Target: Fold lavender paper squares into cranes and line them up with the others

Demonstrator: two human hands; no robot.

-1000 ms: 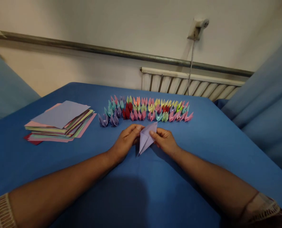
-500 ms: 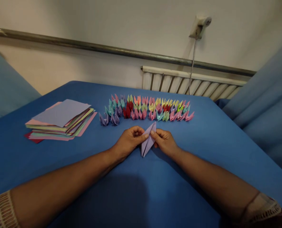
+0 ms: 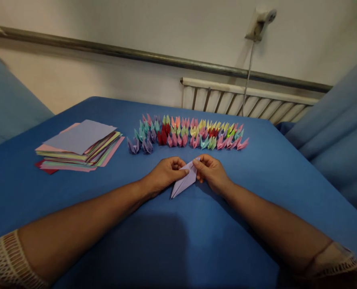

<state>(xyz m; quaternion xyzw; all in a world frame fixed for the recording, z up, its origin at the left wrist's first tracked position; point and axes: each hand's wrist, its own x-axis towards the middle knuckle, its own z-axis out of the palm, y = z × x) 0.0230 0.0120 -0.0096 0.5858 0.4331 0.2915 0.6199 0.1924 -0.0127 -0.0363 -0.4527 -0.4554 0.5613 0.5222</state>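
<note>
Purple paper (image 3: 184,182) leans further over, lower tip swung left

Right hand (image 3: 213,172) has shifted to the upper tip, thumb and fingers pinching it. Left hand (image 3: 166,175) grips the left edge, thumb on the face, fingers curled. We cannot tell whether the paper touches the blue table (image 3: 256,172). We judge this piece part-folded: flat, pointed, unlike the finished-looking folded birds (image 3: 172,140) standing in rows beyond. Remaining: a thick stack of sheets (image 3: 80,137), apparently unfolded.

The folded piece (image 3: 184,184) is matt paper, the rail (image 3: 136,53) faintly glossy metal.
</note>
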